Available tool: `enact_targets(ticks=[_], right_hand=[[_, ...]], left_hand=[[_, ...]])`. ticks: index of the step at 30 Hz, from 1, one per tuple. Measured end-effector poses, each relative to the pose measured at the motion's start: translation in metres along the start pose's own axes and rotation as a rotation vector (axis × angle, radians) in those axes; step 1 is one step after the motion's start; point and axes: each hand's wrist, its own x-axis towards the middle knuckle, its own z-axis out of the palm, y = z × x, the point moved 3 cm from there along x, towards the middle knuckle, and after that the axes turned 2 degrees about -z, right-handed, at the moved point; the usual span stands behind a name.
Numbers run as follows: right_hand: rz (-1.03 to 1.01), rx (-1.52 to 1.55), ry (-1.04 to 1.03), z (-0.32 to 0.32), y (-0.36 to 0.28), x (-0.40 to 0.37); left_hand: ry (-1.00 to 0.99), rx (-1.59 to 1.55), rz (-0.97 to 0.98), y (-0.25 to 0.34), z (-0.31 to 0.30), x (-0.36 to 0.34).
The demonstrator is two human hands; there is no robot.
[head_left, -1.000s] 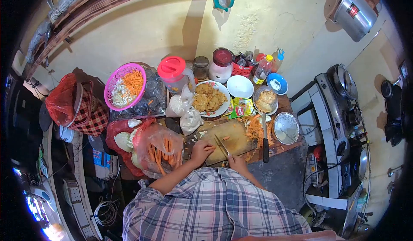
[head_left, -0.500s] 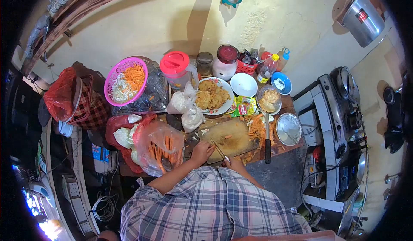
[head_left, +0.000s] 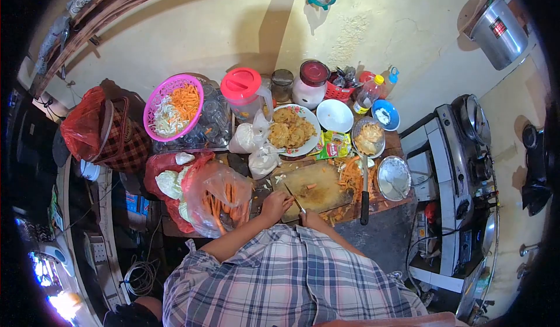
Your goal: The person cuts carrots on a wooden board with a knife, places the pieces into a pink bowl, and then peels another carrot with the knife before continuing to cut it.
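Note:
My right hand (head_left: 312, 218) is closed around the handle of a small knife (head_left: 296, 201) at the near edge of the wooden cutting board (head_left: 318, 178). The blade points up and left across the board. Just left of the blade, my left hand (head_left: 276, 204) has its fingers curled together on the board; what they hold, if anything, is hidden. A small carrot piece (head_left: 311, 186) lies on the board. Carrot peelings (head_left: 350, 178) are heaped at its right, beside a large knife (head_left: 365, 207) with a black handle.
A plastic bag of carrots (head_left: 219, 204) and cabbage (head_left: 169, 184) lie left. Behind stand a pink basket (head_left: 153, 130) of shredded vegetables, a plate of fritters (head_left: 291, 130), a pitcher (head_left: 242, 96) and flour bags (head_left: 263, 162). A metal bowl (head_left: 394, 178) is right, near a stove (head_left: 461, 134).
The view has shifted slightly, so the table things appear a little to the right. The small knife's blade now stands a bit steeper between my hands, which stay close together.

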Motion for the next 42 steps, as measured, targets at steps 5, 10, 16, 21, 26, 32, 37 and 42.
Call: enact_targets(ticks=[5, 10, 16, 21, 26, 32, 37, 42], right_hand=[[0.012, 0.023, 0.072, -0.003, 0.007, -0.005], [0.101, 0.184, 0.201, -0.035, -0.022, -0.019], [-0.233, 0.080, 0.532, -0.054, -0.056, 0.017], [-0.269, -0.032, 0.483, -0.039, -0.051, 0.033], [-0.161, -0.039, 0.463, -0.076, -0.049, 0.021], [0.181, -0.147, 0.817, -0.152, 0.003, 0.012], [0.066, -0.045, 0.879, -0.182, -0.006, -0.009], [-0.098, 0.161, 1.066, -0.196, -0.028, -0.033]], left_hand=[[-0.112, -0.131, -0.198, 0.004, -0.009, 0.005], [-0.136, -0.441, -0.501, -0.030, -0.006, -0.011], [-0.122, -1.006, -0.907, -0.051, -0.017, -0.028], [-0.099, -1.157, -0.944, -0.032, -0.036, -0.029], [-0.133, -1.232, -0.918, -0.013, -0.047, -0.021], [-0.195, -1.354, -0.844, 0.017, -0.043, -0.002], [-0.275, -1.457, -0.788, 0.042, -0.044, 0.020], [-0.283, -1.621, -0.734, 0.057, -0.050, 0.031]])
